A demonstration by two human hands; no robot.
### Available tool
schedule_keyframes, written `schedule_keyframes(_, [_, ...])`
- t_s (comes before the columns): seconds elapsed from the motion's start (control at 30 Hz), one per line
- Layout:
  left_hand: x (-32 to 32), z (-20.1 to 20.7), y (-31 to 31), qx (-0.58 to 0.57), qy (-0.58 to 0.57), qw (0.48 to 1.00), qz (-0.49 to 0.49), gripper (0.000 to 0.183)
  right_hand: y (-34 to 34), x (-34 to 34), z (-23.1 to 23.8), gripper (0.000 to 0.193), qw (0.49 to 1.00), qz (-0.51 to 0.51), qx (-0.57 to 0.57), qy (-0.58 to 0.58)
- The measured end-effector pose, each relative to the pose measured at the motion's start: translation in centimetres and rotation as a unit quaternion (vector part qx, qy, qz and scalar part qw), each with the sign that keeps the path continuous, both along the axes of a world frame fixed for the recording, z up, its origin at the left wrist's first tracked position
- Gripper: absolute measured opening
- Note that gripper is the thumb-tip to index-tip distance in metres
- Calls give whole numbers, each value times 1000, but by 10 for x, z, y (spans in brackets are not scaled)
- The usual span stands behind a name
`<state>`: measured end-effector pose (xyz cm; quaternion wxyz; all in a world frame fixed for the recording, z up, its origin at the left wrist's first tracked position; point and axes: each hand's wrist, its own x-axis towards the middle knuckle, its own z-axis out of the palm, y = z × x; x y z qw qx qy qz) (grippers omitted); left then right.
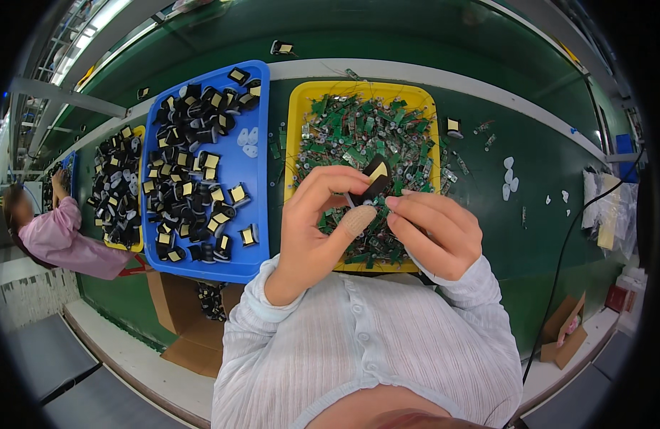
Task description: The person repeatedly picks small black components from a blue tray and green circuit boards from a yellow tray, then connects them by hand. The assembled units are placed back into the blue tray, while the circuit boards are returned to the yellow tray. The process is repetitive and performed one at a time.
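One held casing (376,180), two yellow trays (293,121)

Comes to one left hand (308,225) and one right hand (444,232), with one black part (376,179) held in the left. Includes two yellow trays (431,129) and one large blue tray (240,169). Runs to dozens of black pieces (180,193) in the blue tray, too overlapped for an exact figure. Defies counting for the heaped green circuit boards (355,154). Adds four white ovals (509,174) and three smaller white scraps (565,196) on the green tabletop (480,214), two cardboard boxes (169,300), one co-worker (55,232).
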<state>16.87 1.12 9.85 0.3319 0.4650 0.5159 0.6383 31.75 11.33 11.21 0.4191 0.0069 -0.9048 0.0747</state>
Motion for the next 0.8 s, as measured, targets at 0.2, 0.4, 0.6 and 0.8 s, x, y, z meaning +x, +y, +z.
schedule_keyframes(0.2, [1, 2, -1, 17, -2, 1000, -2, 18, -4, -1, 0, 21, 991, -43, -123, 37])
schedule_keyframes(0.4, [-2, -6, -3, 59, 48, 997, 13, 17, -5, 4, 3, 20, 921, -51, -386, 5])
schedule_keyframes(0.6, [1, -4, -1, 37, -27, 999, -27, 19, -23, -9, 4, 18, 892, -34, -448, -51])
schedule_keyframes(0.8, [1, 0, -4, 35, -48, 997, -59, 22, -24, -10, 3, 13, 887, -46, -460, -6])
